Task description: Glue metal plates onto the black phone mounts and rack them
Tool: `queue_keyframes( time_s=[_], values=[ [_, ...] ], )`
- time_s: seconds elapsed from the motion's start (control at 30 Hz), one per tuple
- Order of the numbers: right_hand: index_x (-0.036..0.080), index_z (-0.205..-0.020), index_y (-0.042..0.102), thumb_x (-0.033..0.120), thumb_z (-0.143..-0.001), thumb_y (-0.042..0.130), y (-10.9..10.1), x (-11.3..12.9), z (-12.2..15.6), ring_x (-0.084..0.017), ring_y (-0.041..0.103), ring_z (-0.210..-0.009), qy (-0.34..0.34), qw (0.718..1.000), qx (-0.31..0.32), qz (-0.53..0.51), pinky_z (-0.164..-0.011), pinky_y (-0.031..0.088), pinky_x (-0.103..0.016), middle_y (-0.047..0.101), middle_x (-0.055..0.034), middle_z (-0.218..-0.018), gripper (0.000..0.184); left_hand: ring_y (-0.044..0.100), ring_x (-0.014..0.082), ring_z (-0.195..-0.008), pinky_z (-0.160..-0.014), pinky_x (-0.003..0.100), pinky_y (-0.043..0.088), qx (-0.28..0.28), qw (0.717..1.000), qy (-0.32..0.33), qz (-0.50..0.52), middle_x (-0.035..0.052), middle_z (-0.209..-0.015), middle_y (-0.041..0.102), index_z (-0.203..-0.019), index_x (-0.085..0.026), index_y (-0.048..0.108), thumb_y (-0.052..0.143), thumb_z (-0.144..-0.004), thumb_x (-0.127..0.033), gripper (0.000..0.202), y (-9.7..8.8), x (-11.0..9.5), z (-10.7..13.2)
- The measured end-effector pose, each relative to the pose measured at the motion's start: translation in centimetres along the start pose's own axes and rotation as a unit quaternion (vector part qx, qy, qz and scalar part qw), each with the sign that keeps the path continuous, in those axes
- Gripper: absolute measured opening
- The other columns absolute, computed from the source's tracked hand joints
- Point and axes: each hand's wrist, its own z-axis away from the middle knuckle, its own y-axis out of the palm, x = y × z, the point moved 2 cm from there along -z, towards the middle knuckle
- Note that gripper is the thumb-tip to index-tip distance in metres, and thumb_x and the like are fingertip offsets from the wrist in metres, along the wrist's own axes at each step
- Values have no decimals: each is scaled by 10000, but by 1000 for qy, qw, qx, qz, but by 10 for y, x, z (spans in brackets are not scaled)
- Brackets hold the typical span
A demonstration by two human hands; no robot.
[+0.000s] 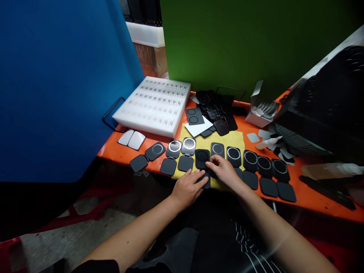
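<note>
A black hinged square pad with a faint ring on its upper half lies unfolded on a yellow cloth. My left hand rests on its lower half, fingers stretched out flat. At the upper half's right edge, the thumb and fingers of my right hand are pinched together; the exact grip is partly hidden. Similar unfolded pads lie on both sides, some showing a bright ring over a grid, like the pad to the left and the pad to the right. Another ringed pad is partly covered by my right hand.
A white foam tray stands at the back left of the orange table. Behind the cloth are a pile of black parts and a white sheet. Rightward are an open box, a small bottle and a larger bottle.
</note>
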Motion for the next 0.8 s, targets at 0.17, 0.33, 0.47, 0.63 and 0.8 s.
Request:
queue_keyframes(
  time_s=[0.17,0.33,0.47,0.63,0.8],
  values=[
    [203,-650,455,384,-741,503,2,2,2,-107,420,-546,7,1000,-6,14,-532,315,-224,452,48,-578,208,421,205,-1172,-986,416,332,-4,1000,-2,4,41,-1288,452,-1187,-244,474,485,-809,-246,378,1,0,0],
    [203,-650,460,384,-737,504,2,1,2,-108,420,-544,13,1000,-2,14,-526,315,-224,455,47,-577,205,419,206,-1173,-987,423,327,-2,1000,-1,6,41,-1291,448,-1190,-248,471,496,-802,-247,389,2,1,0],
    [203,-651,465,382,-736,502,2,2,2,-110,428,-546,14,1000,-2,16,-523,316,-225,467,45,-580,202,417,207,-1175,-992,429,319,2,1000,-1,10,42,-1298,439,-1183,-246,476,493,-803,-241,380,2,1,0],
    [203,-651,474,391,-734,500,3,2,1,-115,437,-546,17,999,-4,30,-533,324,-229,482,40,-578,208,415,209,-1177,-994,431,317,0,1000,-3,9,43,-1292,446,-1184,-245,476,502,-797,-236,388,2,0,0],
    [201,-648,480,396,-734,491,3,3,1,-121,452,-560,13,999,-11,47,-543,329,-231,498,32,-586,213,409,206,-1182,-998,425,313,4,1000,-5,10,36,-1298,440,-1190,-248,471,496,-801,-237,390,2,0,0]
  ],
)
